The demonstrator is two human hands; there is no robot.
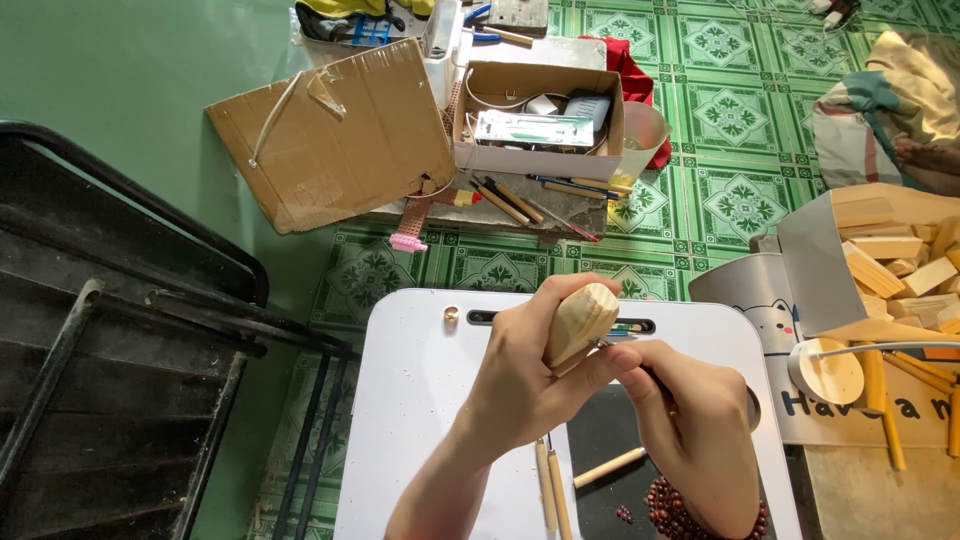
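My left hand is closed around a pale, rounded piece of wood, holding it up over a small white table. My right hand grips a thin carving tool whose tip touches the lower side of the wood. A bead bracelet circles my right wrist. Three wooden-handled tools lie on the table below my hands, beside a dark mat.
An open cardboard box of tools, a flat cardboard sheet and loose pencils lie on the green tiled floor ahead. A box of wood blocks and a small lamp stand right. A black metal frame is left.
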